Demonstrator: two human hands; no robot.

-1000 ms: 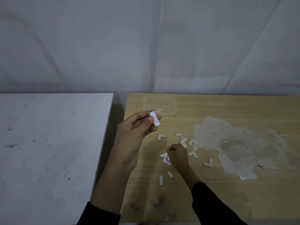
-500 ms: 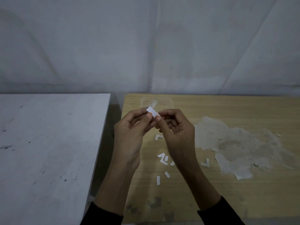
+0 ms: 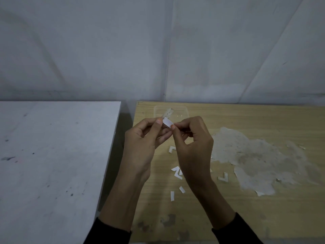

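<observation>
Two hands point(image 3: 140, 143) point(image 3: 193, 147) close together, pinching paper strip point(image 3: 168, 122)

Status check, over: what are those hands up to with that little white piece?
Left hand and right hand both pinching white strip, held over wooden table. Loose white scraps lie below; nothing blocking.

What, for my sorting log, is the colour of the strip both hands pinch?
Plain white strip, clearest in the head view.

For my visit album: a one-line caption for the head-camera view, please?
Left hand and right hand pinch a small white paper strip above a wooden table strewn with folded paper scraps.
</observation>
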